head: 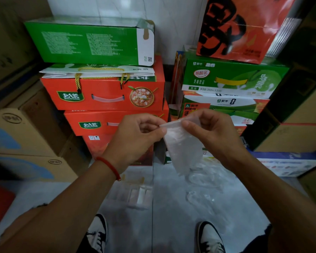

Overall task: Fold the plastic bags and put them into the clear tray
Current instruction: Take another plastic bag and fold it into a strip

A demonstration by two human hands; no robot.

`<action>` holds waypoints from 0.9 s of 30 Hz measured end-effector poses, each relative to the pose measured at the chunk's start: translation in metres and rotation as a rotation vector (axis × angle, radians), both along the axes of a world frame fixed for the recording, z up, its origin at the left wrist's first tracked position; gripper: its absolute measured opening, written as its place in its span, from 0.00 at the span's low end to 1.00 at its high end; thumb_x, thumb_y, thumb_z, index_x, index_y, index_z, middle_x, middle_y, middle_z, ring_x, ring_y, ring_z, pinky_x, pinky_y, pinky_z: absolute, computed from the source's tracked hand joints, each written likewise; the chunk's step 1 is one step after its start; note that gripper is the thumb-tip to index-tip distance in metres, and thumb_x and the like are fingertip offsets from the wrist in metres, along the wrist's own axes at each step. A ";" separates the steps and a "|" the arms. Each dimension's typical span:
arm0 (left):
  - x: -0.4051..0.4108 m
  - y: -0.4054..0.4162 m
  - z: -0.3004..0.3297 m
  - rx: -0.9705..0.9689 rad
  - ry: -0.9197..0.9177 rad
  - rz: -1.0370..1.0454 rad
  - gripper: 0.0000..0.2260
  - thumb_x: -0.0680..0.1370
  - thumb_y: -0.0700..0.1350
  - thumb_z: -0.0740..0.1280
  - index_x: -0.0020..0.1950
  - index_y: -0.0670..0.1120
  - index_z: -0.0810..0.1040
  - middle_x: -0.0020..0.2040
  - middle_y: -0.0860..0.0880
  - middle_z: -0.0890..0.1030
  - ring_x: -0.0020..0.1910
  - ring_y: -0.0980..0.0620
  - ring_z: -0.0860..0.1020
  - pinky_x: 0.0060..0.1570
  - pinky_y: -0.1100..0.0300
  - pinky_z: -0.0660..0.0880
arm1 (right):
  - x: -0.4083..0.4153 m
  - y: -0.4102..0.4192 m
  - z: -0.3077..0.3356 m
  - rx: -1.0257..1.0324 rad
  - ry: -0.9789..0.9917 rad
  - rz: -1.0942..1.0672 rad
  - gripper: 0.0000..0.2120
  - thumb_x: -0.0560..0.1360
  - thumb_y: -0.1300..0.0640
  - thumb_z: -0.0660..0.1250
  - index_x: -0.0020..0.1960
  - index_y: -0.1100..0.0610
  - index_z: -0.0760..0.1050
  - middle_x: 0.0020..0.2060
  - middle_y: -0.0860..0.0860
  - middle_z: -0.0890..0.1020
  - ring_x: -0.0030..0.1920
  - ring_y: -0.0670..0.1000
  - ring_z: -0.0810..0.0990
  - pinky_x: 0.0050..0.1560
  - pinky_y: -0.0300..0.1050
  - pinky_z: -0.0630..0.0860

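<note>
Plastic bag (182,148) pinched by both hands (135,136) (212,130) before a carton (226,79) reading "250mL X 20".

The left hand's (135,136) fingertips curl out of sight behind the plastic bag (182,148); the clear tray (135,195) on the floor (171,225) is faint, its walls hard to trace and its folded contents blurred; the loose bags (204,189) merge with the pale floor, their count unclear; both shoes (97,232) are cut off by the bottom edge.
</note>
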State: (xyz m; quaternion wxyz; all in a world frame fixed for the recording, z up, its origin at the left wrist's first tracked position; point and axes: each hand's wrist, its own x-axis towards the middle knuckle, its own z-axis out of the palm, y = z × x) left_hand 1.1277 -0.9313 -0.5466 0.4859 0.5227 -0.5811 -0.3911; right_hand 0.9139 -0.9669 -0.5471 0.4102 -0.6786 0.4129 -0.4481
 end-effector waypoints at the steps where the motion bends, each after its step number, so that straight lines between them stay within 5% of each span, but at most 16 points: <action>1: 0.000 0.000 0.000 -0.002 0.005 -0.003 0.06 0.76 0.37 0.75 0.50 0.46 0.85 0.42 0.45 0.86 0.43 0.47 0.85 0.48 0.54 0.83 | 0.001 0.001 0.001 0.011 -0.009 0.003 0.04 0.76 0.60 0.75 0.50 0.59 0.83 0.44 0.51 0.88 0.45 0.48 0.87 0.45 0.40 0.81; 6: -0.001 0.001 0.001 -0.012 -0.027 -0.032 0.07 0.76 0.37 0.75 0.50 0.48 0.86 0.43 0.47 0.86 0.46 0.46 0.84 0.49 0.54 0.83 | 0.003 0.003 0.002 0.013 0.011 0.030 0.04 0.74 0.59 0.77 0.49 0.57 0.84 0.42 0.48 0.88 0.41 0.45 0.85 0.42 0.39 0.81; 11: -0.005 0.002 0.001 0.006 0.018 -0.040 0.03 0.77 0.41 0.74 0.49 0.47 0.86 0.42 0.47 0.86 0.40 0.53 0.83 0.40 0.63 0.79 | 0.005 0.002 0.001 -0.011 0.017 -0.001 0.02 0.75 0.57 0.76 0.45 0.54 0.84 0.41 0.48 0.87 0.41 0.46 0.85 0.42 0.40 0.81; 16: -0.002 -0.003 -0.003 -0.031 0.010 0.038 0.02 0.78 0.39 0.73 0.47 0.43 0.86 0.41 0.43 0.86 0.43 0.41 0.84 0.46 0.49 0.83 | 0.003 -0.002 0.000 0.076 -0.059 -0.050 0.04 0.78 0.59 0.74 0.44 0.55 0.85 0.37 0.52 0.88 0.38 0.47 0.85 0.41 0.40 0.80; 20: 0.004 -0.005 -0.003 -0.012 0.046 0.052 0.02 0.78 0.38 0.72 0.48 0.42 0.85 0.42 0.41 0.86 0.40 0.41 0.83 0.46 0.46 0.83 | -0.004 -0.005 0.004 0.105 -0.139 -0.121 0.09 0.80 0.58 0.71 0.43 0.61 0.84 0.37 0.54 0.87 0.36 0.50 0.84 0.42 0.44 0.82; 24: 0.005 -0.004 -0.002 -0.005 0.069 0.036 0.02 0.78 0.38 0.72 0.49 0.41 0.85 0.42 0.39 0.86 0.39 0.45 0.83 0.46 0.46 0.82 | -0.009 -0.005 0.002 0.264 -0.195 -0.051 0.19 0.79 0.44 0.69 0.53 0.61 0.84 0.48 0.59 0.87 0.49 0.58 0.87 0.52 0.50 0.83; 27: 0.002 -0.004 0.001 -0.003 0.067 0.021 0.02 0.78 0.39 0.72 0.48 0.42 0.85 0.42 0.38 0.85 0.39 0.45 0.82 0.47 0.43 0.82 | -0.004 0.003 0.002 0.309 -0.086 0.119 0.21 0.74 0.43 0.72 0.61 0.55 0.83 0.53 0.51 0.88 0.55 0.50 0.86 0.53 0.43 0.81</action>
